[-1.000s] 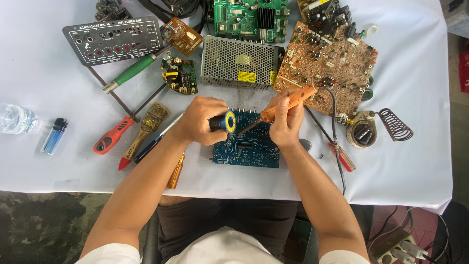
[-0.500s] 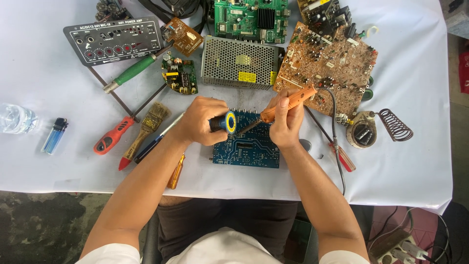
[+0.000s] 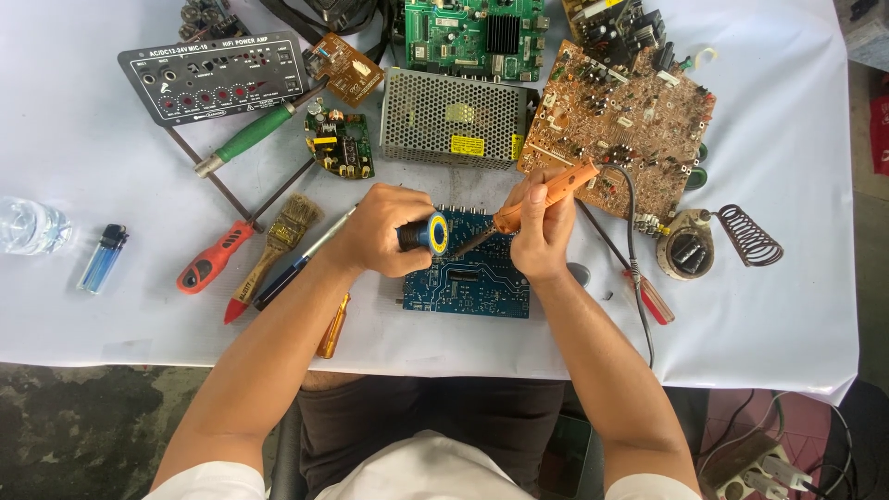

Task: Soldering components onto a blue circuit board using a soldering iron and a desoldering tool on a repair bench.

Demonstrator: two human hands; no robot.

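The right hand (image 3: 542,236) is clamped on an orange-handled soldering iron (image 3: 546,194), its tip angled down onto the blue printed circuit board (image 3: 468,282) lying on the white worktop (image 3: 796,306). The left hand (image 3: 384,231), at the board's left edge, grips a small yellow-and-blue spool (image 3: 435,231) — probably solder wire. Best to feed it steadily at the joint — wrists braced.

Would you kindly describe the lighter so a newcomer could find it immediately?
Start at the white table and go to its far left edge. Beside the clear plastic bottle lies the lighter, small, translucent blue with a dark top, well apart from the red-handled tools.
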